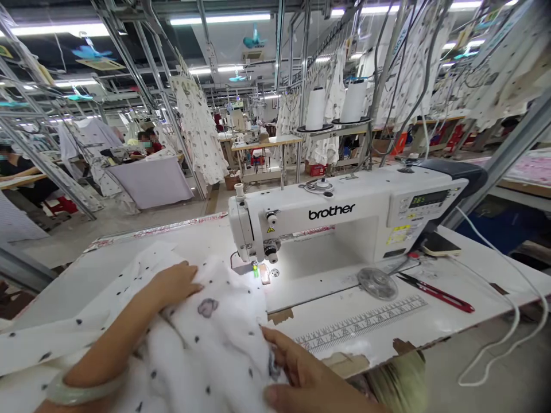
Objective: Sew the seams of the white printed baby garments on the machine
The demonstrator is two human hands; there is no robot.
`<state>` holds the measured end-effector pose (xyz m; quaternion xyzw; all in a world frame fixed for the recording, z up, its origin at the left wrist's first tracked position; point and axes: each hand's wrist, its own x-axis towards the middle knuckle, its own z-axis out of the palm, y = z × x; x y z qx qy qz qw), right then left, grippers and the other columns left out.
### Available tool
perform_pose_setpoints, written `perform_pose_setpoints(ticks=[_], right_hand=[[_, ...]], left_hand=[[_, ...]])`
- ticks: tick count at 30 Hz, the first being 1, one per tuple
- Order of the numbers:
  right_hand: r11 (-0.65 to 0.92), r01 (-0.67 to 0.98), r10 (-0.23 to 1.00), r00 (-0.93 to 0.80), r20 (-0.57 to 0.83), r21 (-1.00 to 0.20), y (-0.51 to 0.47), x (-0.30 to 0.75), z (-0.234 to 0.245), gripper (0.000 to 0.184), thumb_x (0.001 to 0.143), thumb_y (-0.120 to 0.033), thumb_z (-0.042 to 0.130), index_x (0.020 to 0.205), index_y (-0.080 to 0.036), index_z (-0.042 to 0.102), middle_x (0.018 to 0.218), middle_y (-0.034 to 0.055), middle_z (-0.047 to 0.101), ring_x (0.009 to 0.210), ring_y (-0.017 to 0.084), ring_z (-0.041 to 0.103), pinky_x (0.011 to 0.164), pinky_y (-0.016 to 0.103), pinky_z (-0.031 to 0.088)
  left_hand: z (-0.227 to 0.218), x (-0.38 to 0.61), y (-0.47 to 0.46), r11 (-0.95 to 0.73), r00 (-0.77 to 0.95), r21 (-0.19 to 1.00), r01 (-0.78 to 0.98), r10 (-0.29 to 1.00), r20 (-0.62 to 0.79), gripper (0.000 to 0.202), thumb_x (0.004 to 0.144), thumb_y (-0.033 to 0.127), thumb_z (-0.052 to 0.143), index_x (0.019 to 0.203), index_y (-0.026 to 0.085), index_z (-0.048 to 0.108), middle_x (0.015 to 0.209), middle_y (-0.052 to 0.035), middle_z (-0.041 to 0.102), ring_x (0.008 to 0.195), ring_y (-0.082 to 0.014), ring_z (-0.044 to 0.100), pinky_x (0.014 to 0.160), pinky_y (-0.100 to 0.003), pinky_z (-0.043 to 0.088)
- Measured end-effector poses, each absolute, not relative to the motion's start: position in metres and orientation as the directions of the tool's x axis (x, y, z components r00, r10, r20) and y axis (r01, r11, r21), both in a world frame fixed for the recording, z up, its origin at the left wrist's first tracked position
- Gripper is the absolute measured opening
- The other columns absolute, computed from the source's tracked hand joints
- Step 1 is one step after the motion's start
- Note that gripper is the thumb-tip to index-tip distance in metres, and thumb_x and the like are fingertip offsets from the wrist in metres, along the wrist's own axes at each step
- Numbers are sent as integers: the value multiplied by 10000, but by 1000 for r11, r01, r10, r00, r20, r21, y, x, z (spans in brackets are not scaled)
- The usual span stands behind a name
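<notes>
A white fabric with dark dots and grey prints (pixel 206 338) lies bunched on the sewing table (pixel 430 321), its far edge at the presser foot (pixel 258 269) of a white Brother sewing machine (pixel 344 221). My left hand (pixel 174 284) rests flat on the cloth left of the needle, fingers stretched out. A pale green bangle (pixel 81 390) sits on that wrist. My right hand (pixel 301 373) grips the cloth's near right edge, fingers curled around a fold.
Red-handled snips (pixel 439 293) and a clear round disc (pixel 377 283) lie on the table right of the needle, beside a printed ruler strip (pixel 361 324). A phone (pixel 439 245) lies by the machine base. Two thread cones (pixel 336 106) stand behind. Hanging garments and other workers fill the background.
</notes>
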<state>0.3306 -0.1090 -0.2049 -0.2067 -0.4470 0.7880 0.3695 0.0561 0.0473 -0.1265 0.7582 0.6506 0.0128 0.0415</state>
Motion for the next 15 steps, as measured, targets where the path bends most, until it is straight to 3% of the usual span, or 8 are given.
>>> perform_pose_setpoints(ticks=[2,4,6,8,12,15], right_hand=[[-322,-300,738,-674,-39,-898,-108,344,-214,924,758,-259,756,1522,-294,237,1343,117,542,1189,224,572,1021,379,435],[-265,-151,732,-674,-97,-952,-104,356,-208,895,780,-204,679,1532,-322,208,1337,110,542,1134,220,603,933,358,488],[-64,70,756,-647,-95,-995,-95,363,-193,784,797,-134,593,1503,-324,311,1285,89,574,1064,204,617,897,350,500],[248,266,758,-652,16,-932,-78,364,-177,702,814,-61,511,1467,-289,398,1211,72,615,1072,194,593,951,361,471],[729,340,566,-787,244,-594,-31,354,-171,521,892,-37,440,1406,-122,454,1118,112,646,1047,185,583,943,313,466],[947,292,319,-904,284,-134,-1,345,-185,370,950,-54,429,1315,-52,489,933,97,653,878,190,570,807,318,477]], left_hand=[[-140,61,49,-234,236,77,969,972,-20,260,783,315,581,976,187,699,1013,-127,687,988,-328,631,863,-453,481],[-143,70,51,-327,327,103,939,945,21,336,848,244,486,1136,189,651,1222,-141,626,1185,-331,537,996,-498,403],[-144,85,55,-442,444,163,882,896,31,355,890,210,436,1193,215,621,1323,-101,578,1266,-271,482,1069,-436,362],[-149,100,58,-525,535,236,818,844,24,312,911,231,444,1159,245,632,1276,-62,607,1221,-227,521,1041,-363,403],[-172,119,63,-540,556,341,769,829,58,200,867,305,551,1020,224,653,1070,-76,659,1077,-265,579,944,-406,463],[-183,118,65,-507,519,403,762,850,89,140,835,303,577,912,209,647,952,-73,656,1008,-279,583,920,-443,458]])
